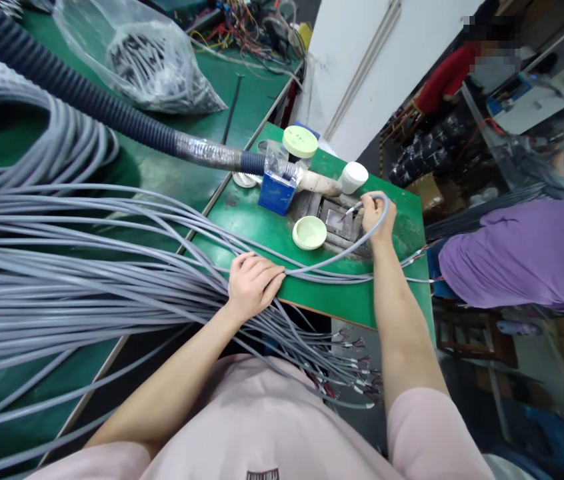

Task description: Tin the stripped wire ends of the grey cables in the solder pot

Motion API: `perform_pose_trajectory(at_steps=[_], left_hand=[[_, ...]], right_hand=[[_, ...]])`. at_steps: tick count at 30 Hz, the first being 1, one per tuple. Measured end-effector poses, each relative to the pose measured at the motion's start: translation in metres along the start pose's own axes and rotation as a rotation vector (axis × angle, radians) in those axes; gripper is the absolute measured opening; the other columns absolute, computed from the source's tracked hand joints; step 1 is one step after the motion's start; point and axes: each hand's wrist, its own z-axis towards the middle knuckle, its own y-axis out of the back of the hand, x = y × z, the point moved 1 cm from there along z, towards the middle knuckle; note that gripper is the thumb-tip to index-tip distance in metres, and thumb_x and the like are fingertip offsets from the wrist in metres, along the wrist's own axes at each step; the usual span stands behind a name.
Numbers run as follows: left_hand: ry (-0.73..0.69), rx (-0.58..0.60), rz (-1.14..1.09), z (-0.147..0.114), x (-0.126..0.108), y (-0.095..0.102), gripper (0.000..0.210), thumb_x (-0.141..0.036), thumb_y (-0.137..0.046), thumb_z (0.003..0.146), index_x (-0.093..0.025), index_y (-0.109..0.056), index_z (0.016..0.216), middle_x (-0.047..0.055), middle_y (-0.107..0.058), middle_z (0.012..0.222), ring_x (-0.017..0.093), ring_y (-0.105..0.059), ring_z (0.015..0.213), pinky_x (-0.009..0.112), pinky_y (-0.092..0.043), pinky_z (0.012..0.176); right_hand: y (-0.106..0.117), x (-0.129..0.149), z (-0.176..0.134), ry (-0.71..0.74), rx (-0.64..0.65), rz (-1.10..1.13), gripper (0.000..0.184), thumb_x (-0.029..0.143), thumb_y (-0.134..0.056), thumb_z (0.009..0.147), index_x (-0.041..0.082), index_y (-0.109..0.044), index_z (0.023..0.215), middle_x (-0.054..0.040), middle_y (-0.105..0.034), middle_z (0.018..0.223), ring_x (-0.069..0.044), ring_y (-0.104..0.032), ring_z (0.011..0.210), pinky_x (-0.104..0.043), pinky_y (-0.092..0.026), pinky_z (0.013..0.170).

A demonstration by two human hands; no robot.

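My right hand [379, 219] pinches the end of a grey cable [345, 253], which bends in a loop over the fingers. The cable's stripped tip points left and down, at a small square metal pan [336, 220] set in a dark, stained block. Whether the tip touches the pan's surface I cannot tell. My left hand [253, 283] is closed over the same cable farther back, where it leaves a thick bundle of grey cables [162, 283]. A pale green dish [309, 233] sits just left of the pan.
A black ribbed hose [127, 117] ends in a nozzle beside the pan, resting on a blue box [277, 192]. Behind stand a white tub [354, 177] and a green-lidded jar [301, 141]. Loose cable ends [347, 373] hang over the front edge. A person in purple [522, 257] is at right.
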Motion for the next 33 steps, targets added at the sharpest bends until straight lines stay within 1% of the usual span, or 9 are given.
perform_pose_trajectory(at_steps=[5,8,11,14,17,20,25,29,33], left_hand=[[-0.015,-0.005,0.035,0.001,-0.001,0.0,0.01,-0.022,-0.063,0.084,-0.023,-0.067,0.093,0.0,-0.075,0.083,0.017,-0.066,0.083,0.04,-0.037,0.097],[-0.014,-0.001,0.035,0.001,-0.001,-0.001,0.01,-0.022,-0.063,0.084,-0.023,-0.067,0.093,0.0,-0.075,0.084,0.017,-0.066,0.082,0.04,-0.037,0.097],[-0.016,-0.002,0.023,0.0,0.001,-0.001,0.011,-0.022,-0.064,0.083,-0.022,-0.068,0.093,0.001,-0.075,0.084,0.017,-0.066,0.083,0.041,-0.037,0.097],[0.014,0.008,-0.025,0.002,0.0,0.001,0.01,-0.023,-0.065,0.083,-0.022,-0.069,0.091,0.001,-0.075,0.083,0.017,-0.066,0.081,0.041,-0.038,0.096],[0.163,0.004,-0.195,0.005,-0.01,0.007,0.01,-0.025,-0.062,0.085,-0.021,-0.071,0.087,0.003,-0.074,0.08,0.018,-0.065,0.08,0.039,-0.041,0.09],[0.409,0.037,-0.56,0.006,-0.03,0.013,0.02,-0.031,-0.058,0.088,-0.018,-0.073,0.087,0.006,-0.072,0.079,0.017,-0.063,0.076,0.033,-0.046,0.075],[0.74,0.309,-1.18,-0.003,-0.066,0.012,0.04,-0.051,-0.06,0.084,-0.015,-0.075,0.094,0.007,-0.073,0.079,0.017,-0.066,0.076,0.03,-0.049,0.077],[0.909,0.35,-1.346,-0.013,-0.077,0.008,0.043,-0.054,-0.065,0.079,-0.014,-0.077,0.085,0.008,-0.074,0.083,0.019,-0.066,0.079,0.03,-0.048,0.078],[0.923,0.371,-1.41,-0.017,-0.081,0.008,0.04,-0.053,-0.069,0.076,-0.014,-0.078,0.081,0.008,-0.072,0.077,0.017,-0.064,0.073,0.03,-0.048,0.075]], right_hand=[[-0.005,-0.002,0.0,-0.017,0.015,-0.009,0.018,0.028,-0.048,0.085,0.02,-0.059,0.072,-0.0033,-0.064,0.073,-0.02,-0.059,0.078,-0.034,-0.044,0.079],[0.001,0.001,-0.002,0.006,-0.005,0.008,0.019,0.029,-0.048,0.086,0.02,-0.06,0.074,-0.0033,-0.065,0.074,-0.02,-0.058,0.078,-0.035,-0.044,0.079],[0.022,0.019,-0.015,0.113,-0.042,0.079,0.021,0.031,-0.048,0.09,0.02,-0.062,0.079,-0.0035,-0.067,0.078,-0.02,-0.06,0.081,-0.036,-0.046,0.082],[0.055,0.055,-0.048,0.26,-0.087,0.18,0.022,0.034,-0.048,0.093,0.021,-0.065,0.087,-0.004,-0.069,0.085,-0.021,-0.062,0.089,-0.038,-0.047,0.085],[0.087,0.093,-0.095,0.392,-0.057,0.247,0.018,0.028,-0.05,0.093,0.025,-0.067,0.099,-0.0044,-0.071,0.096,-0.021,-0.063,0.092,-0.039,-0.05,0.083],[0.108,0.117,-0.139,0.613,0.043,0.235,0.02,0.025,-0.056,0.091,0.03,-0.066,0.106,-0.002,-0.073,0.104,-0.022,-0.063,0.097,-0.045,-0.049,0.09],[0.121,0.132,-0.188,0.857,0.193,0.068,0.023,0.022,-0.06,0.089,0.028,-0.066,0.11,-0.0014,-0.073,0.111,-0.021,-0.06,0.103,-0.046,-0.042,0.099],[0.121,0.134,-0.214,0.932,0.269,-0.008,0.02,0.019,-0.055,0.091,0.025,-0.067,0.106,-0.0015,-0.071,0.117,-0.019,-0.057,0.109,-0.044,-0.039,0.104],[0.122,0.128,-0.231,0.908,0.304,-0.042,0.023,0.017,-0.059,0.088,0.026,-0.067,0.108,0.0002,-0.07,0.12,-0.018,-0.054,0.113,-0.044,-0.037,0.107]])
